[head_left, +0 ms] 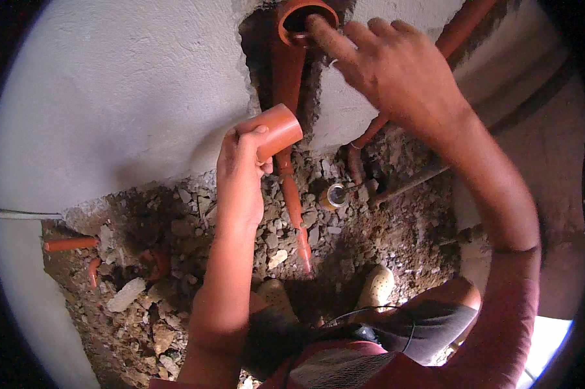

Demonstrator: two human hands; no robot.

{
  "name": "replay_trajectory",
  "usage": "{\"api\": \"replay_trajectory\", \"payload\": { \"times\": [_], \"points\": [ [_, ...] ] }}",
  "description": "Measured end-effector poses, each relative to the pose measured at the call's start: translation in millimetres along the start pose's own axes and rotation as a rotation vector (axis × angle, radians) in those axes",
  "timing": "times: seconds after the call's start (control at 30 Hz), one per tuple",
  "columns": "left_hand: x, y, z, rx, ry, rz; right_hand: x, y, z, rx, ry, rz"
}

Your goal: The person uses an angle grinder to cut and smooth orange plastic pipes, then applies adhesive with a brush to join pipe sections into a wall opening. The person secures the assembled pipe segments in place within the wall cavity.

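My left hand (244, 146) is closed around a short piece of orange-brown plastic pipe (281, 133), which tilts up to the right. Up at the wall, my right hand (386, 65) reaches over to the open socket of an upright orange pipe (289, 74). Its index finger dips inside the socket's rim (334, 14), and the other fingers are spread beside it. The fingertip is lost in the dark opening, and the thumb is mostly hidden. The upright pipe stands in a broken-out slot in the plastered wall and runs down to a thinner pipe (292, 201).
A small open tin (334, 196) stands on the rubble (176, 230). An orange pipe stub (71, 244) and a small bent piece (93, 272) lie at the left. Another pipe (464, 26) slants along the wall at the upper right. My shoes (378, 285) are on the rubble.
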State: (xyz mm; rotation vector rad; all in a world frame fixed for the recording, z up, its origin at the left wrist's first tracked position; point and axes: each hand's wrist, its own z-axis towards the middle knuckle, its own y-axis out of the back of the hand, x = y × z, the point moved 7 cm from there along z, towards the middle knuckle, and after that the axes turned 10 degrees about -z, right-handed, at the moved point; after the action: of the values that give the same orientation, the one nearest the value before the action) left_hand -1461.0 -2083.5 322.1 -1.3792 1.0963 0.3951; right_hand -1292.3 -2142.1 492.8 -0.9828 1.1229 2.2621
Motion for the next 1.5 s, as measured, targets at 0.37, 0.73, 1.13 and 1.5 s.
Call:
{"api": "replay_trajectory", "payload": {
  "times": [0.37,0.73,1.13,1.5],
  "points": [
    [-4,4,14,-0.03,-0.005,-0.093,76,-30,10,0.113,-0.611,1.203],
    [-7,24,34,-0.146,-0.027,-0.256,57,-34,-5,-0.622,-1.331,2.529],
    [-17,29,38,-0.135,-0.086,-0.31,-6,-33,13,-0.074,-0.801,0.516],
    [-18,28,41,-0.131,-0.086,-0.331,13,21,12,-0.086,-0.514,0.619]
  ]
}}
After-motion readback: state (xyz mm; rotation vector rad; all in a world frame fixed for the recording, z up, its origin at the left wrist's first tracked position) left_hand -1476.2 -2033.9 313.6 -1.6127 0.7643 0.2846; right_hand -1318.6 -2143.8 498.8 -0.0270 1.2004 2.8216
